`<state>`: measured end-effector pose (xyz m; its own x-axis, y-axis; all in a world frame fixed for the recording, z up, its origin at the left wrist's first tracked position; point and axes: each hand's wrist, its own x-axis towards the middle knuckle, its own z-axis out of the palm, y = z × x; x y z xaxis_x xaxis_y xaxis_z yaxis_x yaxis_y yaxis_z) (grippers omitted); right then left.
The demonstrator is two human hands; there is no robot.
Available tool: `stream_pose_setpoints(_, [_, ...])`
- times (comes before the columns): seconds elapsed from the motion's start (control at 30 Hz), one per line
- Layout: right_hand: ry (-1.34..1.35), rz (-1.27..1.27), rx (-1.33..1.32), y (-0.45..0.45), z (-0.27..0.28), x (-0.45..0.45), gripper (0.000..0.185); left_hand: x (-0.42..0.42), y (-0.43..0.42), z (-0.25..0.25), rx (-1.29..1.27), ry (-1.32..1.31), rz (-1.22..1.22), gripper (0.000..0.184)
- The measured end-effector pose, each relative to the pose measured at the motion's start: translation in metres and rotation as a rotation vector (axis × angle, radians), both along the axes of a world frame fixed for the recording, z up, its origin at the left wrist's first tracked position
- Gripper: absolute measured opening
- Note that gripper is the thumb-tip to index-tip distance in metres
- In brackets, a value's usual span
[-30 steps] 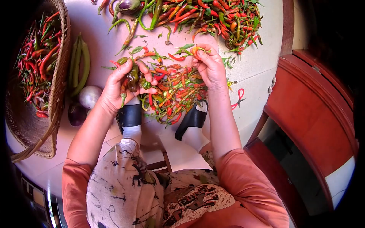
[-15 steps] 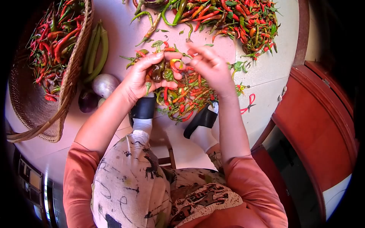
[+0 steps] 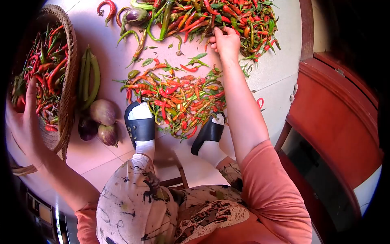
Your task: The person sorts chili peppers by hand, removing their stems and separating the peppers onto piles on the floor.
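My right hand [image 3: 226, 44] reaches to the near edge of the large chili pepper pile [image 3: 195, 20], thumb and fingers pinched on a chili pepper mostly hidden by them. At the far left, my left hand [image 3: 23, 122] is over the woven basket [image 3: 69, 49], thumb stretched up and apart; its other fingers are partly lost at the dark picture edge. Red and green chili peppers [image 3: 53, 73] lie in the basket beside that thumb. A smaller heap of thin chili peppers [image 3: 178, 97] covers the floor between my feet.
Long green ridged pods [image 3: 92, 77] and several eggplants [image 3: 103, 112] lie right of the basket. Another eggplant [image 3: 136, 16] sits by the large pile. Red-handled scissors [image 3: 260, 103] are partly hidden behind my right forearm. Red wooden furniture [image 3: 337, 122] stands at the right.
My left hand, which cupped several peppers over the small heap, has moved left to the basket. My right hand has gone forward from beside it to the large pile.
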<state>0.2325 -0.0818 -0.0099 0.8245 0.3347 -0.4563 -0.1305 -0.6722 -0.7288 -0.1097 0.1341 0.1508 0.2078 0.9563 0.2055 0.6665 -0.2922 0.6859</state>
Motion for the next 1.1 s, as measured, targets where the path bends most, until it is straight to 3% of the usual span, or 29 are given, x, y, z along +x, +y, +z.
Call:
stream_pose_setpoints(0.07, [-0.042, 0.011, -0.036, -0.007, -0.005, 0.0, 0.035, 0.008, -0.005, -0.003, 0.077, 0.151, -0.09, 0.032])
stream_pose_setpoints(0.13, [-0.195, 0.258, -0.269, -0.02, -0.014, 0.005, 0.035, 0.014, -0.012, -0.005, 0.153, 0.292, -0.173, 0.034])
stream_pose_setpoints(0.17, [-0.23, 0.276, -0.431, -0.028, -0.017, 0.005, 0.035, 0.018, -0.015, -0.005, 0.174, 0.303, -0.219, 0.037])
stream_pose_setpoints(0.2, [-0.233, 0.277, -0.431, -0.034, -0.016, 0.003, 0.035, 0.022, -0.018, -0.005, 0.196, 0.312, -0.266, 0.039])
stream_pose_setpoints(0.27, [-0.069, 0.245, -0.395, -0.053, -0.016, -0.004, 0.032, 0.033, -0.026, -0.003, 0.295, 0.372, -0.358, 0.04])
stream_pose_setpoints(0.33, [0.016, 0.178, -0.333, -0.058, 0.006, -0.02, 0.027, 0.044, -0.04, -0.006, 0.144, 0.116, -0.362, 0.035])
stream_pose_setpoints(0.4, [0.171, -0.028, -0.091, -0.074, 0.008, -0.025, 0.018, 0.047, -0.048, -0.003, 0.079, 0.105, -0.408, 0.033])
stream_pose_setpoints(0.47, [0.224, -0.069, -0.087, -0.081, 0.015, -0.025, 0.011, 0.052, -0.054, -0.003, 0.053, 0.098, -0.418, 0.032])
stream_pose_setpoints(0.53, [0.239, -0.294, 0.267, -0.083, 0.017, -0.025, 0.013, 0.055, -0.058, -0.006, -0.043, 0.029, -0.473, 0.031])
stream_pose_setpoints(0.6, [0.282, -0.244, 0.236, -0.082, 0.019, -0.017, 0.021, 0.056, -0.062, -0.007, -0.105, -0.003, -0.461, 0.03])
stream_pose_setpoints(0.7, [-0.088, 0.194, -0.106, -0.067, 0.006, -0.008, 0.022, 0.057, -0.063, -0.007, -0.167, -0.013, -0.472, 0.028])
stream_pose_setpoints(0.73, [-0.084, 0.196, -0.105, -0.064, -0.001, -0.006, 0.022, 0.057, -0.063, -0.008, -0.155, 0.0, -0.496, 0.028])
stream_pose_setpoints(0.8, [-0.38, 0.413, -0.175, -0.051, -0.008, -0.007, 0.031, 0.057, -0.063, -0.01, -0.143, 0.019, -0.516, 0.027])
stream_pose_setpoints(0.83, [-0.358, 0.459, -0.275, -0.042, -0.008, -0.007, 0.043, 0.057, -0.064, -0.012, -0.178, -0.015, -0.512, 0.027])
stream_pose_setpoints(0.87, [-0.354, 0.46, -0.272, -0.035, -0.006, -0.009, 0.043, 0.057, -0.064, -0.012, -0.213, -0.05, -0.508, 0.027])
stream_pose_setpoints(0.97, [-0.454, 0.633, -0.647, -0.026, -0.002, -0.012, 0.049, 0.057, -0.064, -0.012, -0.171, 0.011, -0.526, 0.026])
stream_pose_setpoints(1.1, [-0.273, 0.758, -0.566, -0.044, 0.012, -0.003, 0.042, 0.06, -0.067, -0.013, -0.197, -0.008, -0.539, 0.025])
